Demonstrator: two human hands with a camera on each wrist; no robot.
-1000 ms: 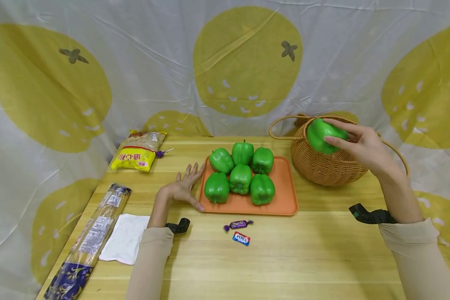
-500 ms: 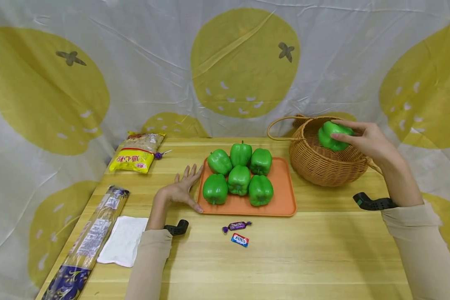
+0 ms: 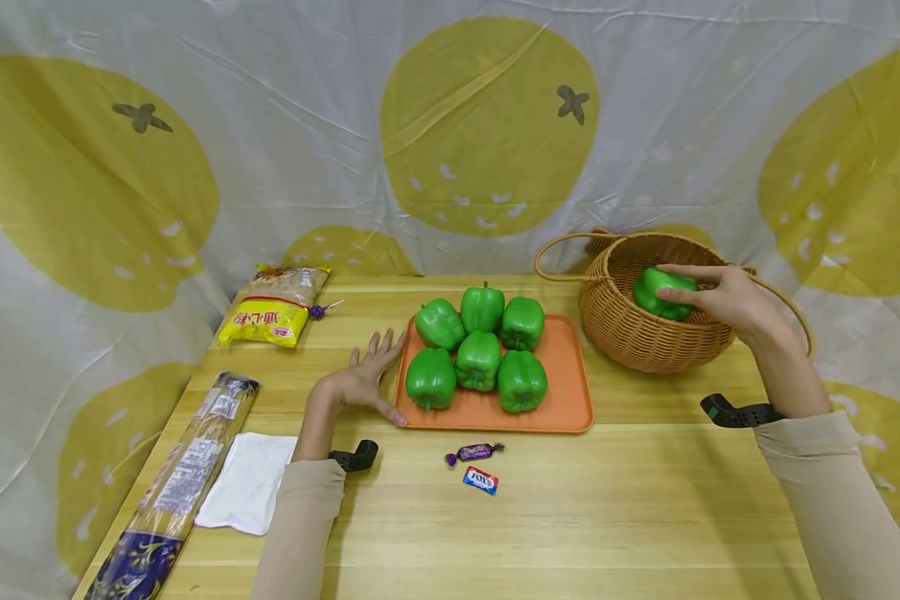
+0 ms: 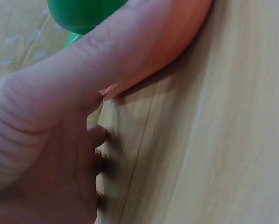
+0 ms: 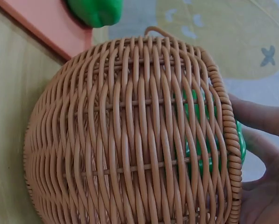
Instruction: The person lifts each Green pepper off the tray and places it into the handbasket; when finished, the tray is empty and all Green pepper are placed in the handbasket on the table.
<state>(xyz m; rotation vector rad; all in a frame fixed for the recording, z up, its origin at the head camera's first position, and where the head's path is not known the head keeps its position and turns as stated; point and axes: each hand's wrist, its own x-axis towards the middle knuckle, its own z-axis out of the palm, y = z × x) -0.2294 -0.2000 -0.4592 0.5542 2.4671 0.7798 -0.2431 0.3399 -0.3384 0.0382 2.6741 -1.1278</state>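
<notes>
My right hand grips a green bell pepper just inside the mouth of a round wicker basket. Through the weave in the right wrist view, part of the bell pepper shows behind the rim, with fingers around it. Several more green bell peppers sit in two rows on an orange tray, toward its left. Against that tray's left edge rests my left hand, fingers spread, thumb at the front corner. The left wrist view shows its thumb close up beside the tray wall.
A purple-wrapped candy and a small FOX'S candy lie before the tray. At left are a yellow pasta bag, a lollipop, a long noodle pack and a white cloth. A printed curtain hangs behind.
The right hand has carried the bell pepper from above the basket's rim down into its opening. The left hand has stayed at the tray's edge.
</notes>
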